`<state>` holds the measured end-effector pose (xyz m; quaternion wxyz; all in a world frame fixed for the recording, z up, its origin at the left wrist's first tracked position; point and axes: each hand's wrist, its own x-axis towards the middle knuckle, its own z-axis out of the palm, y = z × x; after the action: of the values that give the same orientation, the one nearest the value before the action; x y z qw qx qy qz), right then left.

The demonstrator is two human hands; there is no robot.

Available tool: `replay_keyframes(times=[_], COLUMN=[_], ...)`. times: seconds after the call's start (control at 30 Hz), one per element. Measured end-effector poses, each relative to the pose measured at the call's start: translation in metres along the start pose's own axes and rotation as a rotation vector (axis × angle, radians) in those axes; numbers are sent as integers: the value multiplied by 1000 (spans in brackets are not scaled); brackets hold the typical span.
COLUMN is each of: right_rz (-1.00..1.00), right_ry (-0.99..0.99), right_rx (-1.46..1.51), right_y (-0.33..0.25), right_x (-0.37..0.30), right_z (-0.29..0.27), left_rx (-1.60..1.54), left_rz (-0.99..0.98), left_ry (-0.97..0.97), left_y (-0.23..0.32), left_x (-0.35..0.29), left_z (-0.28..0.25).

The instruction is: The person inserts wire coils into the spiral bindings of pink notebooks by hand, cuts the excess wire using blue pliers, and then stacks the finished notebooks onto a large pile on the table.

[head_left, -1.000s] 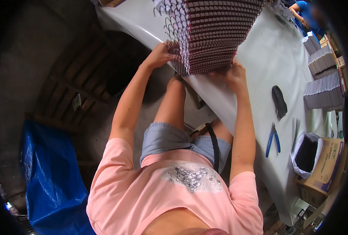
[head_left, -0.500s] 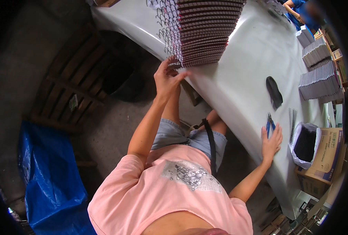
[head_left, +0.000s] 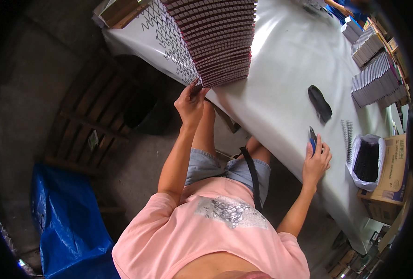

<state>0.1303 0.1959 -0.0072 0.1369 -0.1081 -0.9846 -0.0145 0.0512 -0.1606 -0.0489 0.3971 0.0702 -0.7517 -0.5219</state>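
Head view: tall stack of dark spiral-bound notebooks with purple-edged covers (head_left: 216, 42) sits at upper centre of frame, on the near edge of the long white-covered table (head_left: 281, 93). Loose zigzag wire coils (head_left: 167, 37) hang off its left side. Left hand (head_left: 191, 103) is at the stack's bottom near corner, fingers pinched together on the lowest notebook's corner or its wire; which one, cannot tell.

Change: a second ago both hands were pressed on the stack's lower end. Since then the right hand (head_left: 316, 160) has left it and dropped to the table edge at right of frame. It is now closing on small blue-handled pliers (head_left: 312, 138), fingers curled loosely around the handle, touching, grip not fully clamped. Likely meaning: squaring the stack is over, and the work moves on to cutting or crimping the wire, with the left hand holding the spot.

Outward: black oblong pouch-like object (head_left: 320, 102) lies on the table above the pliers. Further right, a short loose wire coil (head_left: 346, 132), a white bag of black pieces (head_left: 367, 160) in a brown cardboard box (head_left: 392, 162), more notebook stacks (head_left: 374, 79) at upper right. Blue tarp (head_left: 62, 223) on the floor at lower left.
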Motion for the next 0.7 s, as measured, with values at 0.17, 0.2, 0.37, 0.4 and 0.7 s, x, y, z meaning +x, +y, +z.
replay_keyframes(times=[0.17, 0.2, 0.37, 0.4, 0.7], right_rz=[-82, -169, -427, -469, -482], right_ry=[69, 41, 15, 35, 117], right_rx=[646, 738, 706, 633, 495], right_y=[-46, -67, -152, -163, -207], right_x=[-6, -8, -12, -10, 5], right_z=[-11, -16, -16, -16, -7], left_rx=[63, 91, 62, 17, -563], left_rz=[62, 109, 140, 79, -322], left_ry=[18, 30, 110, 102, -80], left_y=[-1, 0, -7, -5, -16], left_x=[-2, -2, -3, -2, -2], left_z=[6, 6, 10, 9, -8])
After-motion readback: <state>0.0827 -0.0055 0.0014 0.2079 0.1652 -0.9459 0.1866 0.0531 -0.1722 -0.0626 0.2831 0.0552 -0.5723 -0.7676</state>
